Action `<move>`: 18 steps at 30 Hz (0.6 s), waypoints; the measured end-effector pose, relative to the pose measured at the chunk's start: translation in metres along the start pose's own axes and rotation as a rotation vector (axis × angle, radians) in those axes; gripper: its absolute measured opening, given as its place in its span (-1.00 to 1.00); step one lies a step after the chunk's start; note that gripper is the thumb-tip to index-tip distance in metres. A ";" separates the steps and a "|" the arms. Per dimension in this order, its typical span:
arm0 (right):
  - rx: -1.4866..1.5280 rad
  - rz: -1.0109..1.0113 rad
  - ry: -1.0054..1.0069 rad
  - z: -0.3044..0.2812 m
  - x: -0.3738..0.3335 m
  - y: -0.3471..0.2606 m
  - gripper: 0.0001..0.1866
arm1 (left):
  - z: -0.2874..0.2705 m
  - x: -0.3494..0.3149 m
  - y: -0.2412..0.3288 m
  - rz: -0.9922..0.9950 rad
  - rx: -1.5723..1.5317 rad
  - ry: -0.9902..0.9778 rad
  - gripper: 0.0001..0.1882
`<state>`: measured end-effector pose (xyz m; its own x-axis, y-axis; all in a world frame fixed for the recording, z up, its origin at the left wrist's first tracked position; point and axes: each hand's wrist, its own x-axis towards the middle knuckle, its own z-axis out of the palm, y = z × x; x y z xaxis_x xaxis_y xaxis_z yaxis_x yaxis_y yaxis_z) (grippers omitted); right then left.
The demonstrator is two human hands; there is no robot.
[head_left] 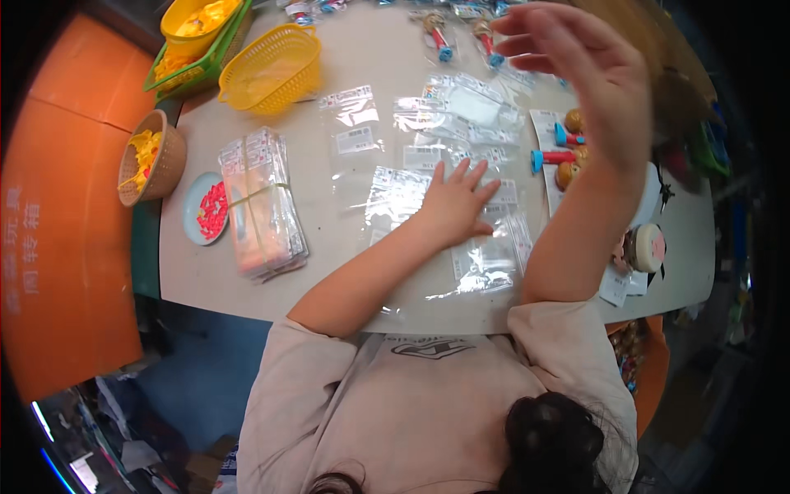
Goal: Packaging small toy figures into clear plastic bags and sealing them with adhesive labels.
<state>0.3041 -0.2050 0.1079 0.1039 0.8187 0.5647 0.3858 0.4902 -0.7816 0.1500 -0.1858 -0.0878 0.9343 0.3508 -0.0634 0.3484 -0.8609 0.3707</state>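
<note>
Clear bags under a spread hand, as I viewed them from my remote post. The bags (395,193) lay flat and overlapping on the worktop (329,247), in front of the wearer. The left hand (455,210) lay over them, palm down, its fingers fanned apart and pinching nothing; whether the palm pressed or merely skimmed, I could not tell. The right hand (605,95) was raised, blurred, its fingers loosely extended with nothing visible between them, near the bagged toys (439,37) at the far side.

I judged the film itself the chief hazard: slick, glossy layers might cling or slide, so that a sideways sweep of the left palm could drag several bags at once — or push the nearest over the front edge. Overlap and glare made single edges hard to distinguish, and a pinch there might lift two together.

A second risk lay at the right, where the forearm (568,239) stood close to the loose toys (555,158) on their white sheet (543,123). Were it lowered carelessly, their rounded heads could roll; the arm partly screened that corner from my view.
</note>
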 end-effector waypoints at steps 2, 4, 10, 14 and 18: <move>-0.014 0.145 0.340 -0.004 -0.022 -0.045 -0.74 | -0.002 0.002 0.000 -0.061 0.058 -0.003 -0.14; 0.017 -0.086 0.045 -0.064 -0.040 -0.036 -0.65 | 0.001 -0.004 -0.004 -0.045 0.061 0.011 -0.15; -0.107 0.398 0.206 -0.041 -0.114 -0.040 -0.69 | -0.010 0.002 0.013 -0.185 0.164 0.002 -0.22; -0.497 0.765 0.042 0.018 -0.175 0.026 -0.61 | -0.017 -0.016 0.014 -0.175 0.011 0.144 -0.45; -0.677 0.805 0.147 0.034 -0.218 0.078 -0.58 | -0.004 -0.024 0.031 0.019 0.042 0.138 -0.49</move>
<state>0.2800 -0.3350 -0.0847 0.6485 0.7611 0.0084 0.5790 -0.4861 -0.6545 0.1382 -0.2195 -0.0706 0.9223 0.3796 0.0725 0.3367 -0.8813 0.3315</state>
